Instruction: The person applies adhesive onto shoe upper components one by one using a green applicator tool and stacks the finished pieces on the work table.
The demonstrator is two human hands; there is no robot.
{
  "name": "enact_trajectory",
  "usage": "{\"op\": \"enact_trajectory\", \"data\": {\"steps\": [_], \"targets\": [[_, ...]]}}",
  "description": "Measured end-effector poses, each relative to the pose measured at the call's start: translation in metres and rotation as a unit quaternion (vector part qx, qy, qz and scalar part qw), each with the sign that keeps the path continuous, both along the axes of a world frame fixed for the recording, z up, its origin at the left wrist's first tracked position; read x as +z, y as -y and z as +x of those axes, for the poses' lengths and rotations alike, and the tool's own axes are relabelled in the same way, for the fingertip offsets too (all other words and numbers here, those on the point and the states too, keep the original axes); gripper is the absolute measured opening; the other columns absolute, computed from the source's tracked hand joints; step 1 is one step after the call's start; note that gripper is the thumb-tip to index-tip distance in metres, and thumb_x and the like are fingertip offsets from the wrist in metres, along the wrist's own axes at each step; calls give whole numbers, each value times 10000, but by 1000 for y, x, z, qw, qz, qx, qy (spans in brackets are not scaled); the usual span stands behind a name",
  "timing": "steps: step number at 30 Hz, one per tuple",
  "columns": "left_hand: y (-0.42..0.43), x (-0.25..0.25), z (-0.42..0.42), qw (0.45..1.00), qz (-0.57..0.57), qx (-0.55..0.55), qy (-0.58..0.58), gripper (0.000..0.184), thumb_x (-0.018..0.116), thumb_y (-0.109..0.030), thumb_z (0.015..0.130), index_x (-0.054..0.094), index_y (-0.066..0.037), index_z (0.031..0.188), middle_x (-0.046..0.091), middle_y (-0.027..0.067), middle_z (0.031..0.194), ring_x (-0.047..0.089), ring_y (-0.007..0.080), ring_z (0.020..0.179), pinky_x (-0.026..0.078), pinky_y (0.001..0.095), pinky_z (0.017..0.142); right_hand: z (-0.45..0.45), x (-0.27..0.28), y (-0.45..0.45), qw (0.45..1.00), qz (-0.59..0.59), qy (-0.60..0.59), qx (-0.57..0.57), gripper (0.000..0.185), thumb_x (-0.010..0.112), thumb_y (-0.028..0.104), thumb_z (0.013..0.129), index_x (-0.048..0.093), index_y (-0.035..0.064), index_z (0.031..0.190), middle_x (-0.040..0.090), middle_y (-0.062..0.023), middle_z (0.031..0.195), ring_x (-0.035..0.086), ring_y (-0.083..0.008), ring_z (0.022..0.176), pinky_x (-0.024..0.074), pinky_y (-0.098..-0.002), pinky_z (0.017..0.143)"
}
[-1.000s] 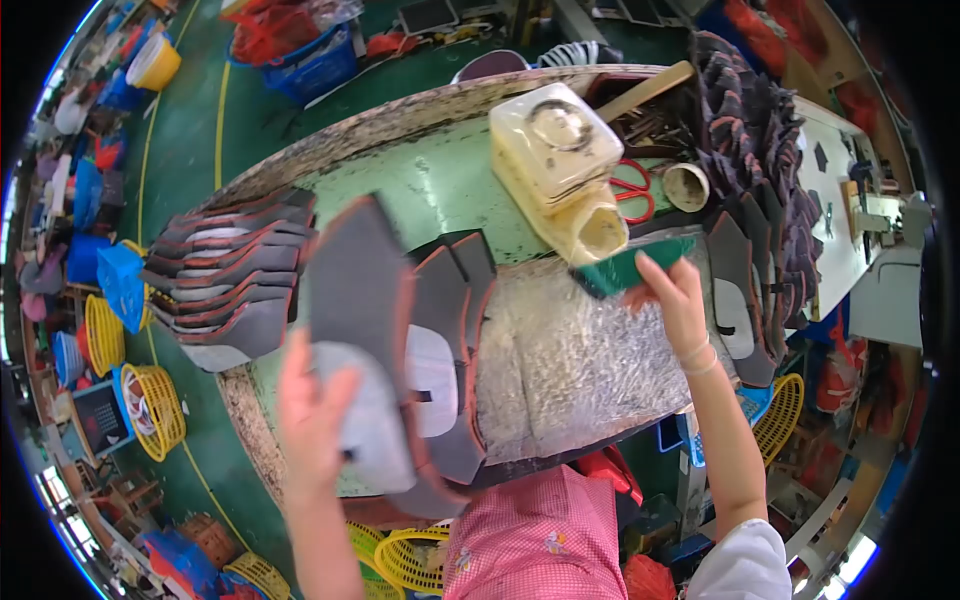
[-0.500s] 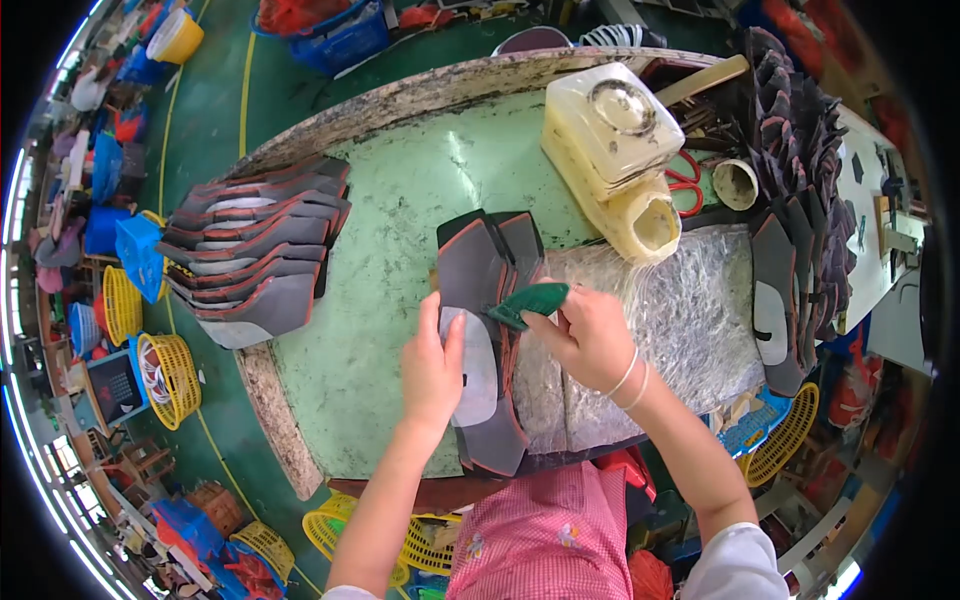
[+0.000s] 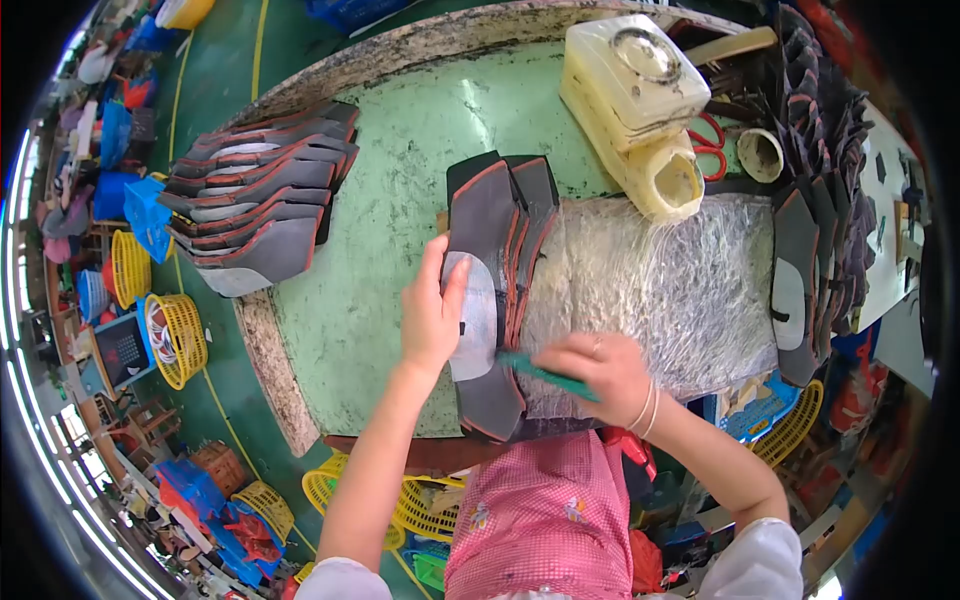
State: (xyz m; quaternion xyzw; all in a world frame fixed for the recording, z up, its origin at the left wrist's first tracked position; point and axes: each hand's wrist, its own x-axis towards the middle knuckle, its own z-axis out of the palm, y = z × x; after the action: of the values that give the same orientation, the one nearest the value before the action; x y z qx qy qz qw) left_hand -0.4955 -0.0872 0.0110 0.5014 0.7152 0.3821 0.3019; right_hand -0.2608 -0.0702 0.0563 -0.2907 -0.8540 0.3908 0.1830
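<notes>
Several dark grey pieces with orange edges and light grey patches lie in a small overlapping stack (image 3: pixel 478 215) at the middle of the green table (image 3: pixel 400 120). My left hand (image 3: pixel 432 315) rests on the left edge of this stack, thumb and fingers apart. A green flat tool (image 3: pixel 548 376) is gripped in my right hand (image 3: pixel 605 378), its tip at the stack's right side near the lower end. Right of the stack lies a wrinkled, shiny clear-covered sheet (image 3: pixel 650 300), partly under my right hand.
A fanned pile of similar pieces (image 3: pixel 260 200) lies at the left. Toward the back right are a glue-stained plastic container (image 3: pixel 635 100), red scissors (image 3: pixel 708 150), a round cup (image 3: pixel 760 155) and a tall pile of pieces (image 3: pixel 815 220). Yellow baskets (image 3: pixel 430 505) stand below the front edge.
A piece carried by my left hand has come down onto the middle stack. My right hand has brought the green tool left to the stack, then down along its side. The view has shifted.
</notes>
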Motion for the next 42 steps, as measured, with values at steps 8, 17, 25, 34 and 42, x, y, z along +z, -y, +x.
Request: {"op": "enact_trajectory", "data": {"steps": [8, 17, 25, 34, 42], "targets": [[2, -6, -12, 998, -15, -7, 58, 315, 567, -175, 967, 511, -19, 1234, 661, 115, 889, 610, 146, 749, 480, 294, 688, -8, 9, -22, 988, -120, -53, -76, 279, 661, 92, 742, 627, 139, 1015, 582, -59, 805, 605, -279, 624, 486, -396, 550], [-2, 14, 7, 999, 7, 19, -39, 299, 557, -185, 964, 521, -76, 1239, 672, 154, 889, 667, 293, 763, 497, 342, 670, 3, 14, 2, 999, -38, -6, 4, 279, 658, 109, 706, 613, 143, 980, 578, -53, 841, 602, -290, 671, 483, -403, 590], [-5, 10, 6, 997, 13, 19, -76, 322, 570, -227, 950, 516, -92, 1237, 598, 177, 715, 611, 351, 620, 429, 420, 548, 19, -1, 16, 993, -37, -23, 110, 311, 650, 104, 654, 609, 98, 962, 578, -71, 846, 601, -282, 767, 486, -396, 633], [3, 42, -32, 885, -218, 45, 408, 951, 117, -739, 901, 299, 11, 1457, 672, 165, 1082, 651, 197, 894, 545, 351, 770, -42, 21, -40, 990, -75, 92, -72, 161, 638, 153, 844, 668, 132, 1001, 618, -92, 757, 617, -303, 623, 498, -394, 561], [10, 51, -48, 812, -232, 22, 536, 799, 299, -579, 956, 295, 53, 1444, 640, 197, 1165, 643, 215, 984, 520, 369, 856, -39, 3, -9, 985, 153, -40, 70, 501, 622, 117, 713, 636, 194, 1208, 618, -8, 1045, 644, -200, 726, 515, -342, 623]]}}
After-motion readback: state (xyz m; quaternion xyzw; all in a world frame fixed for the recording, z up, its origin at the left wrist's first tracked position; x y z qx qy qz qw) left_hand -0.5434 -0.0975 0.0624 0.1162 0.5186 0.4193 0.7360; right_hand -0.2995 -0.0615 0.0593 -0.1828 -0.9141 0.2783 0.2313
